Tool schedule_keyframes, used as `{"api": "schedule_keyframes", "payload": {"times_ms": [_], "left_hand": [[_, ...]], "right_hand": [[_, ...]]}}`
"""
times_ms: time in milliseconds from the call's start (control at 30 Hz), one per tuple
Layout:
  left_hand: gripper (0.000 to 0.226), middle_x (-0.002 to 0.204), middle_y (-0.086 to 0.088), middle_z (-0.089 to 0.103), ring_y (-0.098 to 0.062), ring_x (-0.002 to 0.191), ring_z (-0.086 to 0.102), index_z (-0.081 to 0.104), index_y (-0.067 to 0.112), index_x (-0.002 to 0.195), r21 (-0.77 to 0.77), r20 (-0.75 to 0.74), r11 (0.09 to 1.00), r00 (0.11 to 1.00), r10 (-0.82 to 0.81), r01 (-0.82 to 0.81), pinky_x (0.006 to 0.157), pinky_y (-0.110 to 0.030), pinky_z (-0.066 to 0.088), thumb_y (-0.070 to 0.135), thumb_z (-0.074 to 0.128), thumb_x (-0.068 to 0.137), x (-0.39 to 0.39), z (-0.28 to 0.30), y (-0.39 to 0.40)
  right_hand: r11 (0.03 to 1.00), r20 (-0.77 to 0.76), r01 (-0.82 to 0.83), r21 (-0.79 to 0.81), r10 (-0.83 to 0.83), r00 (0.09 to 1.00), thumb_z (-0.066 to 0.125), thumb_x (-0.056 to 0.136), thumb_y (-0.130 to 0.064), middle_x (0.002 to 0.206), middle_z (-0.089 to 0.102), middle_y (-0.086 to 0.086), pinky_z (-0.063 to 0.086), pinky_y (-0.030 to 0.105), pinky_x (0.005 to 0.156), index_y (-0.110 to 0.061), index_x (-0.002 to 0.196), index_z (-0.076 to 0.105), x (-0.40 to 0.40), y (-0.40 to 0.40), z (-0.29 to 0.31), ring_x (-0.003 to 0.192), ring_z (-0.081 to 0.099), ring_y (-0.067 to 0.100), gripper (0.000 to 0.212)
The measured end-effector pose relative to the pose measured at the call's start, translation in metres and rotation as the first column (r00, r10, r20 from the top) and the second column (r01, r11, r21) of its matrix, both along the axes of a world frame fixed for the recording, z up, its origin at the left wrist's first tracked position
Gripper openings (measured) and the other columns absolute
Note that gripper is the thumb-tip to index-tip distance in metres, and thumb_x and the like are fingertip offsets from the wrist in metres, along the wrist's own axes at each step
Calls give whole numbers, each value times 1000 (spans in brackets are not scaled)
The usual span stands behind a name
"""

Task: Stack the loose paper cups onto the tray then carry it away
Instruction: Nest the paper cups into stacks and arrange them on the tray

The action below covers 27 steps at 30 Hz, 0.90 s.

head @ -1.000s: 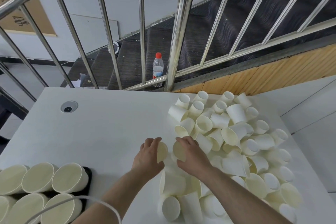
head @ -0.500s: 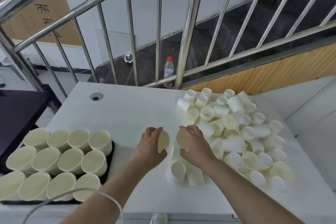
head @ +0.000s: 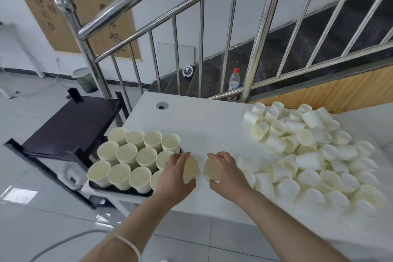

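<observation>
Both hands are swinging left from the heap | left hand (head: 174, 176) and right hand (head: 226, 178) each gripping one cream paper cup (head: 191, 169) over white surface (head: 208, 125) | stacking step; next: nesting onto filled black tray (head: 119, 189).

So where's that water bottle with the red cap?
In the head view, the water bottle stands upright beyond the far edge of the white table, behind the stair railing bars, up and left of the loose cups.

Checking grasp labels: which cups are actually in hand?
Two: left hand grips one cup, right hand another; the pile lies loose.
</observation>
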<state>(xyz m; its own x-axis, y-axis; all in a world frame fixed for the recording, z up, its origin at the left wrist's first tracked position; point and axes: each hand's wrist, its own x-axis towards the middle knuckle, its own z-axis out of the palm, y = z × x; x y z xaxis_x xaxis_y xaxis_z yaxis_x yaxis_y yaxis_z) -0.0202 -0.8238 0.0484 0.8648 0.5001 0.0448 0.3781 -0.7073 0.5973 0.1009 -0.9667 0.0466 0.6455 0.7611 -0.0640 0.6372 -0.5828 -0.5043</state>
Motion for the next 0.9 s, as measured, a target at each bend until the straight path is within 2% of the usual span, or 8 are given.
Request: {"api": "schedule_keyframes", "payload": {"times_ms": [200, 333, 533, 900], "left_hand": [[74, 137, 3, 39, -20, 124, 44, 36, 23, 143, 31, 34, 999, 999, 37, -38, 83, -28, 45, 26, 69, 78, -36, 1, 55], [74, 138, 2, 39, -21, 124, 42, 36, 22, 143, 29, 31, 999, 999, 39, -40, 91, -30, 44, 26, 69, 77, -54, -1, 89], [76, 140, 5, 35, -18, 128, 37, 31, 24, 145, 16, -31, 1000, 999, 20, -19, 87, -30, 47, 28, 68, 79, -72, -10, 130], [81, 142, 6, 31, -16, 129, 38, 25, 28, 146, -29, -218, 994, 970, -106, 102, 88, -30, 48, 27, 68, 78, -77, -37, 156]], "right_hand": [[998, -23, -62, -1, 62, 998, 63, 81, -20, 138, 31, -4, 47, 32, 94, -28, 146, 33, -35, 56, 3, 131, 32, 15, 72], [996, -60, -87, -5, 87, 994, 64, 81, -21, 139, 31, -4, 44, 30, 99, -28, 148, 32, -54, 88, 2, 132, 30, 13, 75], [996, -87, -90, -14, 88, 992, 63, 79, -21, 137, 32, -6, 46, 32, 96, -31, 146, 33, -75, 123, -5, 131, 32, 12, 74], [985, -81, -82, -152, 70, 994, 65, 81, -23, 139, 30, -4, 46, 33, 97, -27, 148, 29, -86, 143, -24, 131, 31, 16, 76]]}}
